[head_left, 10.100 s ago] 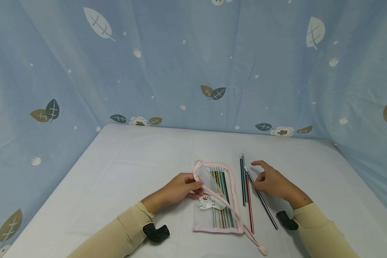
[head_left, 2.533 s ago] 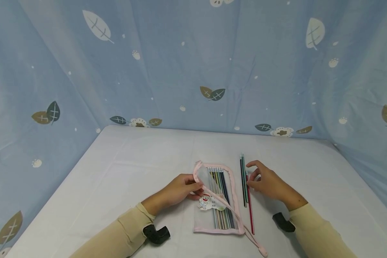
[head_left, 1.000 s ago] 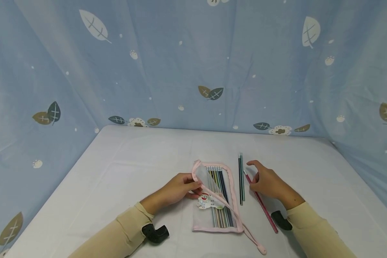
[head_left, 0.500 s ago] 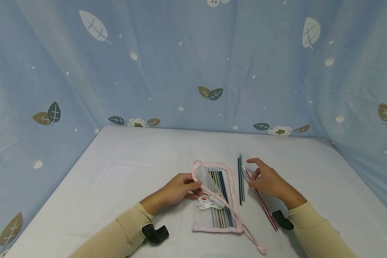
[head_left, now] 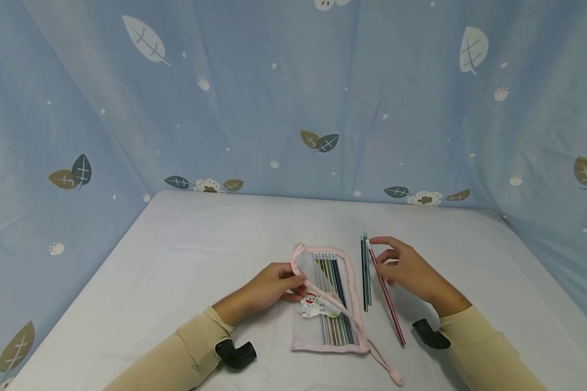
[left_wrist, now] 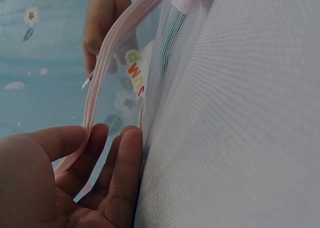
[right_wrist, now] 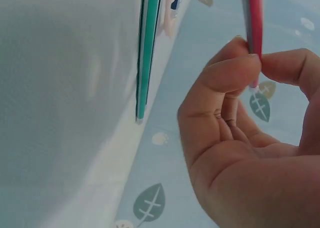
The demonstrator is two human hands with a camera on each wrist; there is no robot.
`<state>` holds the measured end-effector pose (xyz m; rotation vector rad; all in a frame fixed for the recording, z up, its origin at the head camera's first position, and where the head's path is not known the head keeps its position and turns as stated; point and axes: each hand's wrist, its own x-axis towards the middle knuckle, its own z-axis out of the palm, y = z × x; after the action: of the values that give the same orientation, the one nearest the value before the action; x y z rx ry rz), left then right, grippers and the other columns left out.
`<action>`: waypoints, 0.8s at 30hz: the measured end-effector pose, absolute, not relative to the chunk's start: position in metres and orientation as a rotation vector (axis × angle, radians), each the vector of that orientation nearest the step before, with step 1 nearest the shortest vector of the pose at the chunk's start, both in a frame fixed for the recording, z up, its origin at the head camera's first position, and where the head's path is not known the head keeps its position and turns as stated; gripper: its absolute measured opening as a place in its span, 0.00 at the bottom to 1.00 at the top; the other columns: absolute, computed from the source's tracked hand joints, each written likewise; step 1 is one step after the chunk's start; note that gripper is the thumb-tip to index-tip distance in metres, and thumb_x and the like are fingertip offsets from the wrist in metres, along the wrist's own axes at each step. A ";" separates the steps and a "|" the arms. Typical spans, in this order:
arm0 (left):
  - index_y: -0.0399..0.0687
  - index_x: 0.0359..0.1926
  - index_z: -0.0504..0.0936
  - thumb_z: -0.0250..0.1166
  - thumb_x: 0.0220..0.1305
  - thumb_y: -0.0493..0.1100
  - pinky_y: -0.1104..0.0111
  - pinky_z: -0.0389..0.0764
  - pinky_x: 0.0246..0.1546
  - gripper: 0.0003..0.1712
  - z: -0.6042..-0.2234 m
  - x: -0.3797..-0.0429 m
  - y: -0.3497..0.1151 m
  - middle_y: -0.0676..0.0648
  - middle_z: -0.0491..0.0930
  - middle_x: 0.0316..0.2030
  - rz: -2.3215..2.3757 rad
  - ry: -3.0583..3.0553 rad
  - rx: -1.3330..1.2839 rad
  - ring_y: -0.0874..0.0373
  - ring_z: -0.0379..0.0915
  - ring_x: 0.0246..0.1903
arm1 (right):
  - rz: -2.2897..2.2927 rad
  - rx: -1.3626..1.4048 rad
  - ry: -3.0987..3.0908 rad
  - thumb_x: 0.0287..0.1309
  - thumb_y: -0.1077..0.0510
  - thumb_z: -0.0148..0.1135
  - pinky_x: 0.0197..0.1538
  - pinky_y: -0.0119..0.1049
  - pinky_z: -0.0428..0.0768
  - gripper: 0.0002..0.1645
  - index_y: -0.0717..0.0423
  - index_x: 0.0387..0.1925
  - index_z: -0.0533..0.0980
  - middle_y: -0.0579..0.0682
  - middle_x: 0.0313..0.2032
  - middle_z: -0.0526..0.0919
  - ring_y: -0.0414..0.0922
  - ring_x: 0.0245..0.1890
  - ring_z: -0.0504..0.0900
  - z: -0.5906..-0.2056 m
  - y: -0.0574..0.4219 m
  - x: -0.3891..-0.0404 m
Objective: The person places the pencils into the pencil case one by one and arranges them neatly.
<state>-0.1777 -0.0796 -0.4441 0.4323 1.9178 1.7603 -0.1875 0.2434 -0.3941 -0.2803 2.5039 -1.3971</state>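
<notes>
A clear pencil case (head_left: 318, 348) with pink edging lies on the table, several pencils (head_left: 336, 331) inside it with their ferrule ends toward the back. My left hand (head_left: 274, 285) pinches the upper left edge of its opening and holds the flap folded back; the left wrist view shows the pink edging (left_wrist: 94, 95) between thumb and fingers. Right of the case, my right hand (head_left: 411, 270) pinches a red pencil (head_left: 390, 307) near its far end between thumb and fingers, its body slanting toward me. Just left of that hand, a black pencil (head_left: 363, 282) and a green pencil (right_wrist: 148, 53) lie side by side.
The case's pink wrist strap (head_left: 388, 370) trails toward the front right. A white cloth (head_left: 215, 233) covers the table, and a blue leaf-print curtain (head_left: 254, 98) stands along its back and sides. Black wrist mounts (head_left: 236, 355) sit at both cuffs.
Earlier my right hand held a dark pencil, which has left the tabletop there. It then took the red pencil from beside the others and turned it more upright. My left hand has stayed put.
</notes>
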 end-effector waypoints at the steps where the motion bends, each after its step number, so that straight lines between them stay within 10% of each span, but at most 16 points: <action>1: 0.26 0.48 0.79 0.58 0.74 0.40 0.65 0.88 0.46 0.16 -0.444 -0.178 -0.080 0.47 0.83 0.36 1.759 1.918 0.433 0.59 0.81 0.40 | -1.409 -0.279 2.495 0.63 0.65 0.58 0.28 0.39 0.82 0.37 0.56 0.72 0.61 0.66 0.44 0.77 0.45 0.24 0.76 -0.394 0.243 -0.187; 24: 0.27 0.47 0.79 0.58 0.74 0.40 0.65 0.88 0.47 0.16 -0.442 -0.176 -0.080 0.44 0.83 0.38 1.747 1.923 0.413 0.58 0.82 0.41 | -1.731 -0.294 2.342 0.64 0.65 0.54 0.35 0.36 0.85 0.26 0.66 0.62 0.66 0.63 0.47 0.73 0.44 0.33 0.80 -0.392 0.238 -0.185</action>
<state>-0.1757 -0.0798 -0.4419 0.4131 1.9229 1.7467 -0.1853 0.2382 -0.3920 -0.2939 2.3417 -1.7313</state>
